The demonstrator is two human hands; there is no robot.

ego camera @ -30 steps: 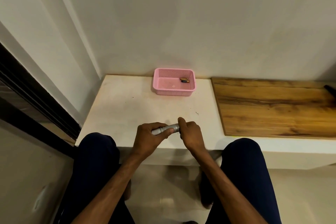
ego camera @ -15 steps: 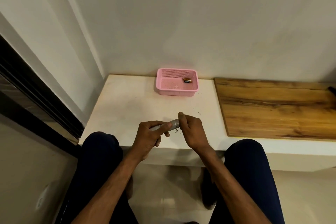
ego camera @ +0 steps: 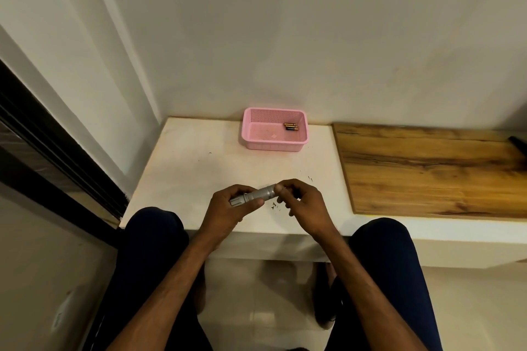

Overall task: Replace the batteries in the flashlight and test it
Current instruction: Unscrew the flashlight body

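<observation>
Just below the middle of the frame, the left hand [ego camera: 228,209] grips the head end of the silver flashlight [ego camera: 258,195], fingers wrapped round it; the right hand [ego camera: 305,205] pinches the other end with curled fingertips, so both hands meet on it just above the near edge of the white table [ego camera: 199,165]; small dark specks [ego camera: 275,206] lie below it; further up, at centre, a pink basket [ego camera: 271,147] holds batteries [ego camera: 291,127] in its right corner; a wooden board [ego camera: 427,171] fills the right side.
</observation>
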